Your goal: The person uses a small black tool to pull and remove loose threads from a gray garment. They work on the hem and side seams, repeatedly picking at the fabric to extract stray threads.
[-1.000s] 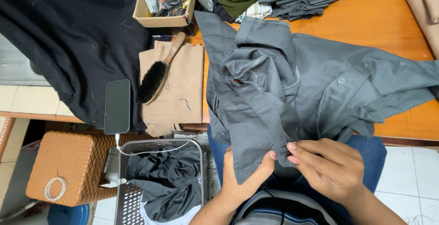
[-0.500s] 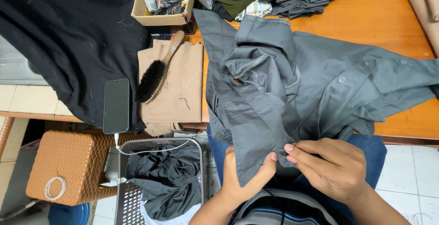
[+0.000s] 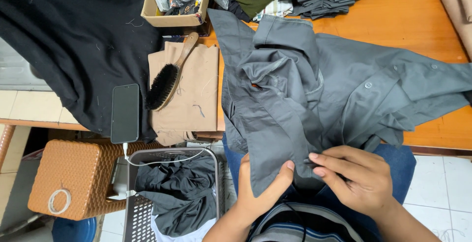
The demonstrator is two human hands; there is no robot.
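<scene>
The grey work shirt [image 3: 314, 99], spread across the counter [image 3: 423, 21] and overhanging its near edge, is pinched at the hem by the left hand [image 3: 260, 193] and the right hand [image 3: 359, 180]; slippage off that edge is judged possible if either pinch is relaxed.

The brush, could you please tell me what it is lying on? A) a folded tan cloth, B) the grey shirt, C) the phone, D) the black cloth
A: the brush lies slantwise on the folded tan cloth, with its bristle end toward the phone and its wooden handle pointing up toward the cardboard box; it touches neither the black cloth nor the grey shirt.
</scene>
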